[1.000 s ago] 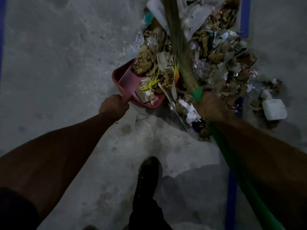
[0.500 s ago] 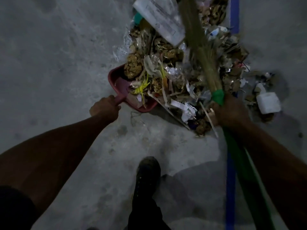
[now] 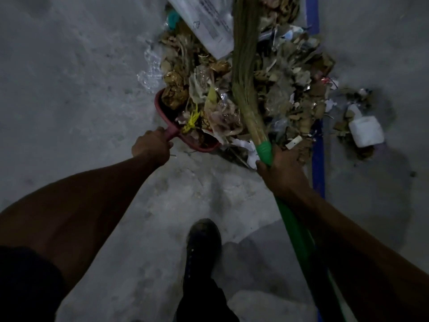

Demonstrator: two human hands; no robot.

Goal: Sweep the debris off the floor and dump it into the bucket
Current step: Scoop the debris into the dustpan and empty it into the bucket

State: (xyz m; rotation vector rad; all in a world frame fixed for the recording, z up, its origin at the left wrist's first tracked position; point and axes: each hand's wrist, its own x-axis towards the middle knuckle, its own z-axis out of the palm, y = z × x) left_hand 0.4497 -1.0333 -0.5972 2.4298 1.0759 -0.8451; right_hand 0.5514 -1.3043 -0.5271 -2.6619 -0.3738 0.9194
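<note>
Debris (image 3: 274,89) heaped over dustpan (image 3: 204,147) rim – left hand (image 3: 151,147) grips handle, right hand (image 3: 283,175) grips broom (image 3: 246,73)

Dustpan (image 3: 162,105) left of broom (image 3: 246,73); debris (image 3: 290,84) piled between, spilling right; container (image 3: 365,131) far right.

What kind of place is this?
Probably a warehouse or workshop: a bare grey concrete floor, a painted blue floor line, and a mixed pile of paper, plastic and dry scraps.
</note>
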